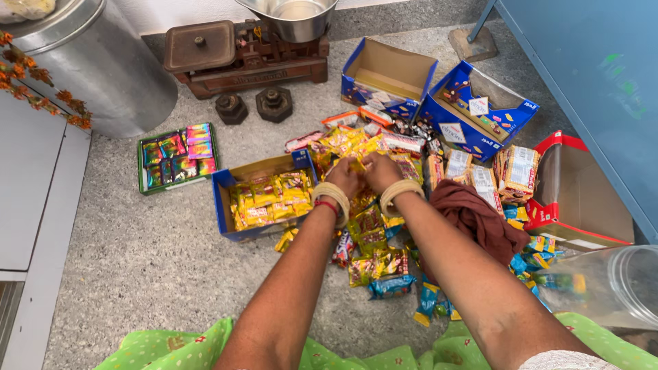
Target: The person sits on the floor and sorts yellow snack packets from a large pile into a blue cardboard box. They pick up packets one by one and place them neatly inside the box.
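Both hands, left hand [345, 177] and right hand [381, 171], pinch yellow packets [356, 163].

A small sweet shop, it seems — a balance scale [247, 58] with iron weights [274, 103] at the floor's [151, 260] far edge, open cartons [264, 199] and loose candy packets [373, 264] spread mid-floor.

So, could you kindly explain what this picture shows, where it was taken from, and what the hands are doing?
It comes from a camera worn on a person's head, looking down at their own two bare arms. The left hand and right hand, both with pale bangles, meet over a heap of small yellow sweet packets on a speckled grey stone floor, pinching one packet between them. Nearby lie an open blue cardboard box of yellow packets, a dark red cloth and an old brown balance scale.
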